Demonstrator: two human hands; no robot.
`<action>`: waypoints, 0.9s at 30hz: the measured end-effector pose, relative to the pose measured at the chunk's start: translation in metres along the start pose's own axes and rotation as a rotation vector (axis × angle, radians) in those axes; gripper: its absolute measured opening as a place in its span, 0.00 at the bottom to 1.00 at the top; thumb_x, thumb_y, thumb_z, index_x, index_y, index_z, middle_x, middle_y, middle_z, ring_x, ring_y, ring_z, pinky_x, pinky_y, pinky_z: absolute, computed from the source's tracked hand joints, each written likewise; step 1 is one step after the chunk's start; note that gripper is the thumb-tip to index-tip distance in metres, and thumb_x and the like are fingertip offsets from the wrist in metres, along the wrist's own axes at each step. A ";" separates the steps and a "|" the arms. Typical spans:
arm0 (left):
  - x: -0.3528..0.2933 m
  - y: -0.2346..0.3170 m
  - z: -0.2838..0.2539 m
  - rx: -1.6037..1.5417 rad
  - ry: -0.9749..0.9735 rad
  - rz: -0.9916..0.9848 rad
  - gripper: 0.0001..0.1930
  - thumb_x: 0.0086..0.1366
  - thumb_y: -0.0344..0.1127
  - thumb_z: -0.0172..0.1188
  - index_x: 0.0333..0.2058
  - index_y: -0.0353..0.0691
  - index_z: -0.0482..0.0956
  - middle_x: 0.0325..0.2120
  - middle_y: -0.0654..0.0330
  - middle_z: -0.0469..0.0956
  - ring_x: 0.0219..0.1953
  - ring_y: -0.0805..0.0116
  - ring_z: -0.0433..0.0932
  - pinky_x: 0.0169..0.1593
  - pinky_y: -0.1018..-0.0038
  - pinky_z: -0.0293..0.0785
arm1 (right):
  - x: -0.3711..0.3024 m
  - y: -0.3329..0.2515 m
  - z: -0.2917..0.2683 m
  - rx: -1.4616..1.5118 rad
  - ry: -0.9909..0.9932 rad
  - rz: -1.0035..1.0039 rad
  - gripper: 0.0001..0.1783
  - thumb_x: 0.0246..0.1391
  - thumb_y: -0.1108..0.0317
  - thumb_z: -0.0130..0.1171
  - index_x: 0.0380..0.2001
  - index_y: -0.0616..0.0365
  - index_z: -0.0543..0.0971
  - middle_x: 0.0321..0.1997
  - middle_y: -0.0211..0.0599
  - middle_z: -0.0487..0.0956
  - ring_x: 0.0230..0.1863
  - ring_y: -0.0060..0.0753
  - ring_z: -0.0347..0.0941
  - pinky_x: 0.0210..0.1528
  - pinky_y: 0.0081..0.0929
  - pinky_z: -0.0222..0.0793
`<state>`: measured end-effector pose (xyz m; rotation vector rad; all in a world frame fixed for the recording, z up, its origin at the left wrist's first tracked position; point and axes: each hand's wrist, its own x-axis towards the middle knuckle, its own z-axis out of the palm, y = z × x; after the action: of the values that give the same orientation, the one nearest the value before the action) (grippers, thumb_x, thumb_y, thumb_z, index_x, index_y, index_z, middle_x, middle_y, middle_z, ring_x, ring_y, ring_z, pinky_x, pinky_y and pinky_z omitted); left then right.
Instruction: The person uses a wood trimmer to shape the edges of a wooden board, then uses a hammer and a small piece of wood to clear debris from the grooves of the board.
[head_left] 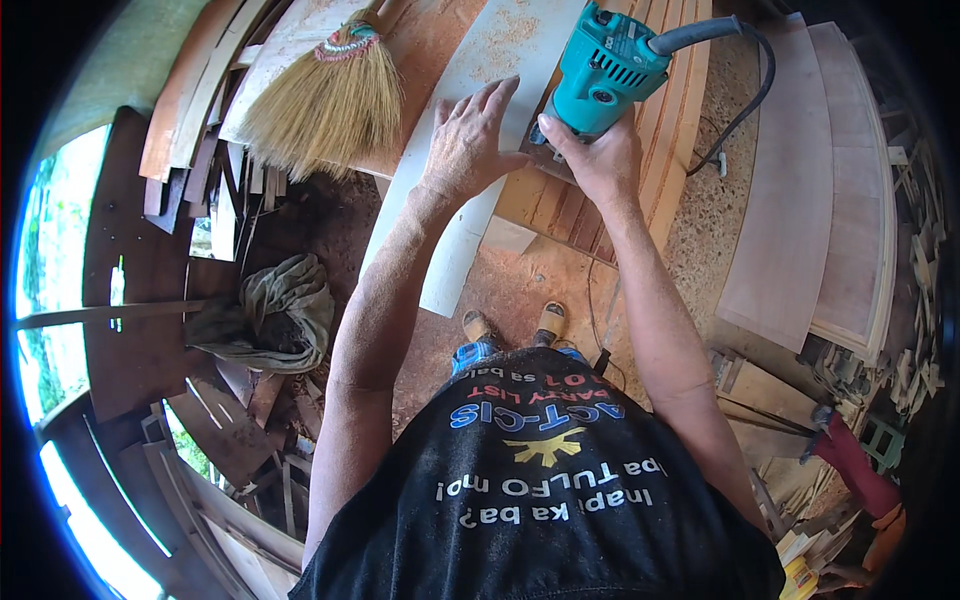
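Power tool (605,75) in right hand (605,165), left hand (468,145) open above pale board (450,268).
Right hand curls round the tool's lower body, thumb along the near side; left hand holds nothing, fingers spread, contact with the board unclear. Teal tool sits over grooved planks (655,190), just right of the board, cord (768,75) looping off right; straw broom (325,110) lies on the dusty counter (425,50). Step looks like positioning or guiding the tool along the planks; can't tell if it's running. Next move likely calls for a firm grip, flat base and cord kept clear.
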<state>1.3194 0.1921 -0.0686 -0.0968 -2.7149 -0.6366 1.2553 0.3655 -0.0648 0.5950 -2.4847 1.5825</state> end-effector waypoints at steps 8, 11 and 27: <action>0.011 -0.006 0.007 0.016 -0.010 0.007 0.50 0.43 0.44 0.73 0.64 0.44 0.55 0.60 0.54 0.66 0.61 0.57 0.66 0.60 0.54 0.55 | 0.011 0.004 0.000 -0.013 -0.010 0.028 0.41 0.38 0.44 0.73 0.46 0.60 0.65 0.38 0.42 0.80 0.38 0.39 0.80 0.41 0.36 0.78; 0.016 -0.006 0.007 0.034 -0.027 -0.013 0.51 0.43 0.44 0.73 0.64 0.44 0.55 0.60 0.54 0.66 0.61 0.57 0.66 0.60 0.54 0.55 | 0.015 0.009 0.001 -0.017 0.011 0.005 0.42 0.37 0.43 0.72 0.46 0.61 0.65 0.37 0.43 0.80 0.38 0.40 0.80 0.41 0.37 0.78; 0.033 -0.006 0.011 0.084 -0.021 -0.018 0.50 0.44 0.47 0.73 0.65 0.47 0.56 0.57 0.50 0.70 0.60 0.54 0.67 0.61 0.56 0.58 | 0.034 0.021 0.002 -0.063 0.058 -0.057 0.44 0.37 0.41 0.72 0.47 0.63 0.66 0.37 0.46 0.79 0.38 0.44 0.80 0.40 0.38 0.77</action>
<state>1.2840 0.1908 -0.0689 -0.0580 -2.7617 -0.5293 1.2161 0.3626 -0.0730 0.5964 -2.4433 1.4743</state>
